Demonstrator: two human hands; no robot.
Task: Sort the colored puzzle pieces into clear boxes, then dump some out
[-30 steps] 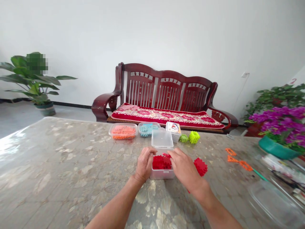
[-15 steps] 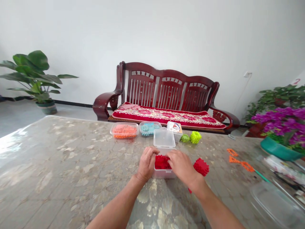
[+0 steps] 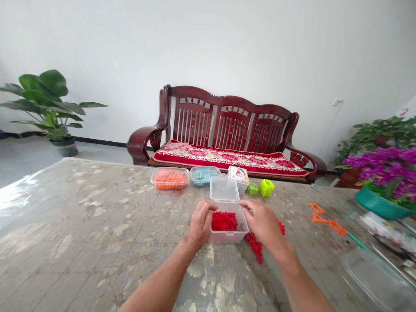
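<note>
A clear plastic box (image 3: 226, 238) with its lid (image 3: 224, 189) tipped back stands in front of me. Red toothed building pieces (image 3: 224, 221) lie inside, mostly toward its left side. My left hand (image 3: 200, 220) is closed on the box's left wall, fingertips over the rim. At the right rim is my right hand (image 3: 261, 219), its thumb and fingers apart, nothing visible between them. More red pieces (image 3: 254, 248) lie on the table just right of the box, and a red toothed block (image 3: 281, 226) is mostly hidden behind my right hand.
Behind the box stand a tub of orange pieces (image 3: 170, 179), a tub of blue pieces (image 3: 204, 176) and a box with a printed label (image 3: 238, 174). Two green spiky balls (image 3: 266, 188) sit beside them. Orange pieces (image 3: 337, 227), a clear lid (image 3: 373, 277) and a flower pot (image 3: 381, 203) are at right.
My right hand has moved from inside the box to its right rim, uncovering the red pieces there and those beside the box. My left hand stays on the left wall.
</note>
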